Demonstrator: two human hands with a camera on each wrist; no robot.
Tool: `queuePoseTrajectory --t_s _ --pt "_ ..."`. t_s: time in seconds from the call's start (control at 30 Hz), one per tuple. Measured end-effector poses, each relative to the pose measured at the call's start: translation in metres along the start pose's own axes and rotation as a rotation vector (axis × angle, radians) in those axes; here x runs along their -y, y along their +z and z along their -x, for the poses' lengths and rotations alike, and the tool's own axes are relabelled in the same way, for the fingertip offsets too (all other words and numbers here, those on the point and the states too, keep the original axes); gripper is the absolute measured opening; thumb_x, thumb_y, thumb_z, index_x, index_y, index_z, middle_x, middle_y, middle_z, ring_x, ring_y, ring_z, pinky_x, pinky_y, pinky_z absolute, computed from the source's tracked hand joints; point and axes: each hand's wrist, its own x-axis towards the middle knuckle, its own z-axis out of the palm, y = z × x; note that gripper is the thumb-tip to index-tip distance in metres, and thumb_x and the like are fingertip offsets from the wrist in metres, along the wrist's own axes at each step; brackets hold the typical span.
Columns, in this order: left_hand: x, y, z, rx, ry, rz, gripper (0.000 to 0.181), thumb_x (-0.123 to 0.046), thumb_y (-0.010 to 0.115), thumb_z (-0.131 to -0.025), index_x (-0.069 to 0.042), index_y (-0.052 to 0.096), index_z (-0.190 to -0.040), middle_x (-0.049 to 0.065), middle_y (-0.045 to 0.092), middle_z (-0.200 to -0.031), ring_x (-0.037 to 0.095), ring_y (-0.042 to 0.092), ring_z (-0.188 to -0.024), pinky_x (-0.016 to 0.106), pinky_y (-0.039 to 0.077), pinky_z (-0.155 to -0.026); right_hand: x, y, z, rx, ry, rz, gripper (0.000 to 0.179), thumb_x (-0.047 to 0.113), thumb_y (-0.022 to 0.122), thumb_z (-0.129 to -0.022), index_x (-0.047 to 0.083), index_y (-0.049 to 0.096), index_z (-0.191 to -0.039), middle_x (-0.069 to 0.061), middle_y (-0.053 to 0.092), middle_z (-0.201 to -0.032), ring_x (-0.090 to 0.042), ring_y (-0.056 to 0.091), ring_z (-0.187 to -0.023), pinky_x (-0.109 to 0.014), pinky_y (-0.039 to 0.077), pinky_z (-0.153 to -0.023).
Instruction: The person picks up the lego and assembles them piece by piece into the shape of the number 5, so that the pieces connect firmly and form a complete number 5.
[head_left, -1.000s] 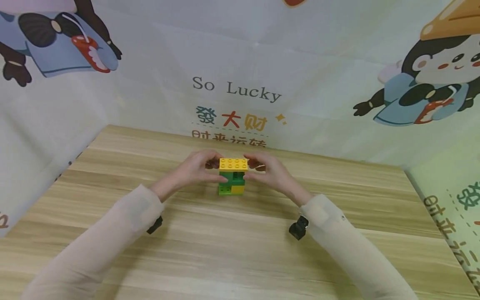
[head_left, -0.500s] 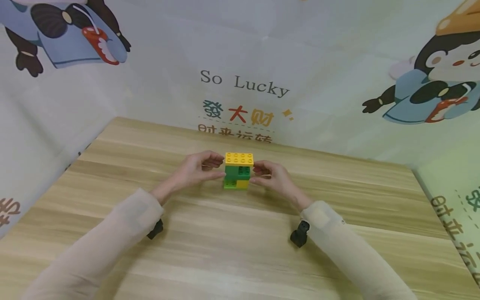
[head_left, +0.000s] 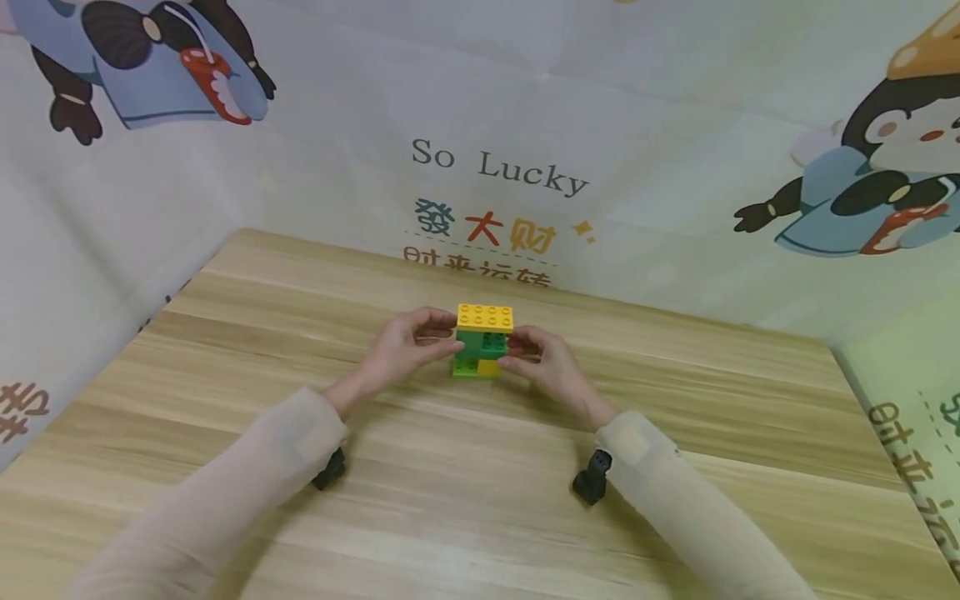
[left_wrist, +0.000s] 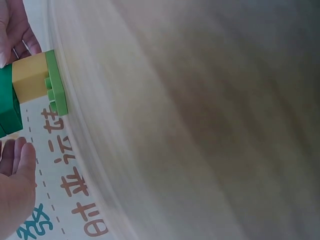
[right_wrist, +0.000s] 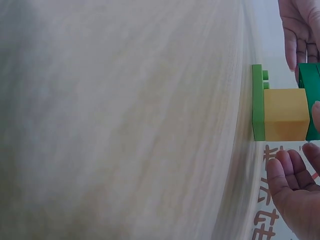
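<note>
A small stack of toy building bricks stands on the wooden table (head_left: 465, 467). Its top is a yellow studded brick (head_left: 485, 318), with dark green bricks (head_left: 471, 343) under it. Lower down come a smaller yellow brick (right_wrist: 286, 115) and a light green base plate (left_wrist: 57, 82) at the table. My left hand (head_left: 405, 343) is at the stack's left side, thumb tip at the dark green part and fingers loosely bent. On the other side my right hand (head_left: 551, 364) has its thumb near the lower bricks. Neither hand wraps round the stack; the far fingertips are partly hidden.
Behind the table hangs a pale printed cloth (head_left: 337, 167) with cartoon figures and lettering; it also covers both sides. A black wrist camera (head_left: 592, 477) sits under the right sleeve, another black camera (head_left: 328, 471) under the left.
Both hands drew back slightly from the stack, then came in close to its sides again. The view has shifted, so the scene appears further right. The stack keeps its shape.
</note>
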Motion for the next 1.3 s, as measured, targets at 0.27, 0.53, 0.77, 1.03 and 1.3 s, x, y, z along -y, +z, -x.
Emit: queuePoseTrajectory --t_s 0.27,0.53,0.77,1.03,1.3 --pt "-0.002 0.003 0.000 -0.027 -0.012 0.018 0.043 -0.015 0.070 -0.084 -0.002 0.055 -0.122 0.014 0.060 -0.121 0.027 0.059 -0.110 0.030 0.052 -0.089 0.006 0.004 0.001 -0.010 -0.022 -0.003 0.037 0.004 0.067 -0.085 -0.009 0.056 -0.118 -0.025 0.061 -0.112 -0.034 0.060 -0.104 -0.038 0.051 -0.092" --pt "0.000 0.004 -0.001 -0.026 0.008 0.005 0.039 -0.013 0.069 -0.085 -0.001 0.056 -0.120 0.015 0.062 -0.118 0.026 0.060 -0.108 0.029 0.052 -0.087 0.014 0.006 0.003 -0.014 0.003 -0.008 0.035 0.001 0.063 -0.087 -0.012 0.054 -0.119 -0.028 0.059 -0.114 -0.038 0.058 -0.104 -0.044 0.050 -0.092" --pt "0.000 0.003 -0.002 -0.022 0.036 -0.020 0.037 -0.012 0.068 -0.086 0.000 0.057 -0.118 0.015 0.062 -0.116 0.026 0.061 -0.106 0.029 0.052 -0.088 -0.001 0.007 -0.002 -0.028 0.003 -0.014 0.036 0.006 0.066 -0.086 -0.007 0.058 -0.118 -0.022 0.062 -0.112 -0.031 0.060 -0.102 -0.039 0.051 -0.091" --pt "0.000 0.003 -0.001 -0.022 0.085 -0.042 0.035 -0.011 0.068 -0.086 0.001 0.057 -0.117 0.016 0.063 -0.113 0.026 0.062 -0.103 0.028 0.053 -0.086 -0.002 0.006 -0.001 -0.031 -0.003 0.017 0.036 0.007 0.066 -0.087 -0.005 0.059 -0.119 -0.020 0.064 -0.108 -0.028 0.060 -0.098 -0.037 0.052 -0.087" --pt "0.001 0.003 -0.002 -0.017 0.100 -0.036 0.036 -0.010 0.068 -0.086 0.003 0.057 -0.117 0.018 0.063 -0.114 0.028 0.062 -0.103 0.031 0.053 -0.087 -0.002 0.005 -0.001 -0.025 0.012 0.024 0.038 0.007 0.066 -0.087 -0.005 0.058 -0.122 -0.019 0.064 -0.108 -0.026 0.060 -0.096 -0.034 0.053 -0.085"
